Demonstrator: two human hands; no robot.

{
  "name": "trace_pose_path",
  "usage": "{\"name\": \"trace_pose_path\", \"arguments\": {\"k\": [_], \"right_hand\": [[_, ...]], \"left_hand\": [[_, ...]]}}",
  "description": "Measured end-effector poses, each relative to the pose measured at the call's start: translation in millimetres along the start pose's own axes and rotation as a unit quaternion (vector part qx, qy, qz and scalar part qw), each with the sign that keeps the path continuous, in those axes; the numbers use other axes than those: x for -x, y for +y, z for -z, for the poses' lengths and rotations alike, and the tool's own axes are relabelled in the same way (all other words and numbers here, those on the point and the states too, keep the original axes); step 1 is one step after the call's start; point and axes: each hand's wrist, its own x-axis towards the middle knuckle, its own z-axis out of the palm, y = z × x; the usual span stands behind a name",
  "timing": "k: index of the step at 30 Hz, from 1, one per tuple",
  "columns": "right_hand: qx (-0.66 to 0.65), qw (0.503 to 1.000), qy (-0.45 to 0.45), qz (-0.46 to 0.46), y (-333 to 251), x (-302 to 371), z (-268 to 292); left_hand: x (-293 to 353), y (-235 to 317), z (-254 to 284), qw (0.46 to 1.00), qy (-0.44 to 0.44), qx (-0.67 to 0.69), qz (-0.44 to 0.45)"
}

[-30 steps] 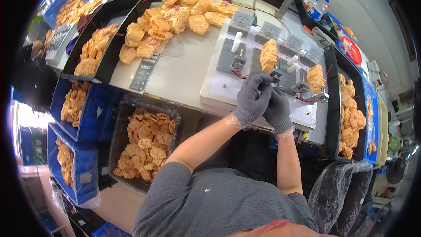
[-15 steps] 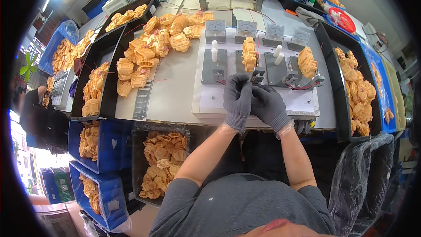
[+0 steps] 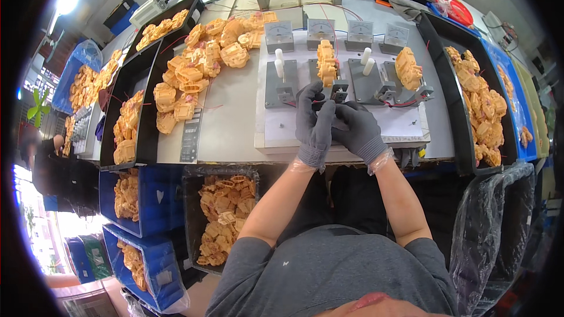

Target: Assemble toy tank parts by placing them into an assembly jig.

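Both my hands wear grey knit gloves and meet in front of a metal clamp (image 3: 338,90) on the second test fixture. My left hand (image 3: 314,123) has its fingers bent, with a bit of red, perhaps wire, at its fingertips. Beside it my right hand (image 3: 358,129) is curled, its fingertips close to the left thumb; whatever they pinch is hidden. Just beyond, a yellow plastic housing (image 3: 326,64) stands upright on that fixture. Another yellow housing (image 3: 408,69) sits on the rightmost fixture. White pegs (image 3: 366,61) rise from a grey block without a housing.
Several analog meters (image 3: 359,32) line the back of the white board (image 3: 288,135). Loose yellow housings (image 3: 191,70) are heaped to the left. Black trays of housings flank the bench, the right tray (image 3: 449,123) near my right arm. Blue bins (image 3: 164,199) stand below on the left.
My left fingers have spread and reached up toward the clamp, the index finger raised. My right hand stays close beside it. The whole view has shifted slightly.
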Motion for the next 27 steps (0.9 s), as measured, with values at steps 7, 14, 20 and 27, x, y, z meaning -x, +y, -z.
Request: {"name": "trace_pose_path", "arguments": {"k": [7, 14, 20, 27], "right_hand": [[-0.003, 0.999, 0.037, 0.028, 6.0, 1.7, -6.2], [0.005, 0.999, 0.036, 0.025, 7.2, 2.4, -6.7], [-0.007, 1.0, 0.021, -0.002, 4.7, 1.8, -6.5], [-0.007, 1.0, 0.02, -0.011, 5.1, 2.3, -4.5]], "left_hand": [[1.2, 10.5, -4.1, 0.999, 0.019, 0.023, 0.03], [2.6, -1.8, -4.9, 0.998, 0.01, -0.064, -0.025], [5.0, 2.2, -4.3, 0.989, 0.009, -0.132, -0.073], [4.7, 8.3, -7.5, 0.983, -0.001, -0.161, -0.092]]}}
